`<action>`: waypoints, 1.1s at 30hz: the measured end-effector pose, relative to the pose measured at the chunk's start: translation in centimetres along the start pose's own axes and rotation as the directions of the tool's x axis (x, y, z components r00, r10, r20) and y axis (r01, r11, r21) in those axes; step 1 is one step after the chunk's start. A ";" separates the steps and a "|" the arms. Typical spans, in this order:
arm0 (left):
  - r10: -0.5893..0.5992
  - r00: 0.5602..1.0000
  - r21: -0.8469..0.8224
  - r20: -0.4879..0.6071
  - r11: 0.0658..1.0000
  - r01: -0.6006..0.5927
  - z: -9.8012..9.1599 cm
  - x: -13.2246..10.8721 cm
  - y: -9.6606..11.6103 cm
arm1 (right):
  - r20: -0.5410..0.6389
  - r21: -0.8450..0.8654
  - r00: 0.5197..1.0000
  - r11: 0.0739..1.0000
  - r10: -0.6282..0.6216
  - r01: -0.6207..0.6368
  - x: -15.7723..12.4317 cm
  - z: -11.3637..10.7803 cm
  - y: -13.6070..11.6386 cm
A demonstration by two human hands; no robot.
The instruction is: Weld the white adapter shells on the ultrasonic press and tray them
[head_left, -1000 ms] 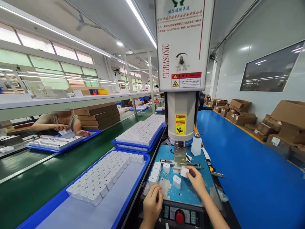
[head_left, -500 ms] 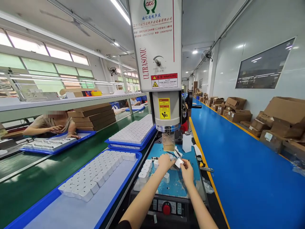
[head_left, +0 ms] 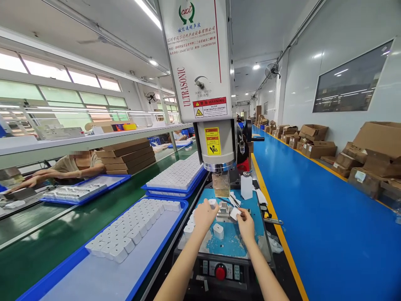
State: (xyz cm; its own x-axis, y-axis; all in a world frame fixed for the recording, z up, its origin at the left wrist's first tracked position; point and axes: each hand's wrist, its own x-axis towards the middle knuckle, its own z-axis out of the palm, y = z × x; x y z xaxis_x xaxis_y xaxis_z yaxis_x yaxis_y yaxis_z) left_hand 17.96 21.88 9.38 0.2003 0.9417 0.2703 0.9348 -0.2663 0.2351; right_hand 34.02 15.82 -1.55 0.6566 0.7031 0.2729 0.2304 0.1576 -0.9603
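I stand at an ultrasonic welding machine [head_left: 200,62] with a blue work plate [head_left: 233,238]. My left hand [head_left: 203,215] is closed on a small white plastic block [head_left: 212,203] held just left of the metal fixture [head_left: 224,210] under the welding horn [head_left: 221,184]. My right hand [head_left: 246,223] pinches another white block [head_left: 234,213] just right of the fixture. One loose white block [head_left: 218,230] lies on the plate between my hands. Several more stand in a row at the plate's left edge [head_left: 189,229].
A blue tray [head_left: 72,263] of white blocks sits to my left, with stacked trays [head_left: 175,177] beyond. A white bottle [head_left: 246,186] stands behind the fixture. A red button [head_left: 220,272] is on the front panel. A co-worker [head_left: 78,165] sits across the green conveyor. Cardboard boxes [head_left: 369,159] line the right wall.
My left hand left the front panel, reached to the fixture and lifted a white block off to its left. My right hand kept its block beside the fixture. The view shifted.
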 end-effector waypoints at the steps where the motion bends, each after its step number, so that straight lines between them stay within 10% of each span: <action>1: -0.004 1.000 0.015 -0.028 1.000 0.004 -0.2 -0.7 -0.7 | 0.003 -0.002 1.000 1.000 -0.003 0.003 0.0 0.0 -0.1; 18: 0.230 0.950 0.170 -0.210 0.966 -0.196 3.2 -4.3 -5.7 | 0.111 -0.165 0.988 0.979 -0.104 0.122 0.0 -0.5 -0.5; 26: 0.307 0.803 -0.118 -0.510 0.901 -0.419 4.6 -8.1 -9.7 | 0.284 -0.273 0.941 0.925 -0.185 0.264 3.7 1.3 -1.7; 33: 0.357 0.787 -0.273 -0.504 0.798 -0.537 6.2 -10.9 -12.7 | 0.371 -0.303 0.905 0.894 -0.209 0.331 4.0 3.3 -1.2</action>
State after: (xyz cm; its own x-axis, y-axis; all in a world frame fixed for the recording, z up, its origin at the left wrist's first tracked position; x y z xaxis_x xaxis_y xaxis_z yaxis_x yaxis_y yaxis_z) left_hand 5.75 16.26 -2.38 0.3435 0.5424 0.7667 0.5584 -0.7744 0.2976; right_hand 34.04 20.70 0.53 0.2799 0.8603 0.4261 0.6406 0.1633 -0.7503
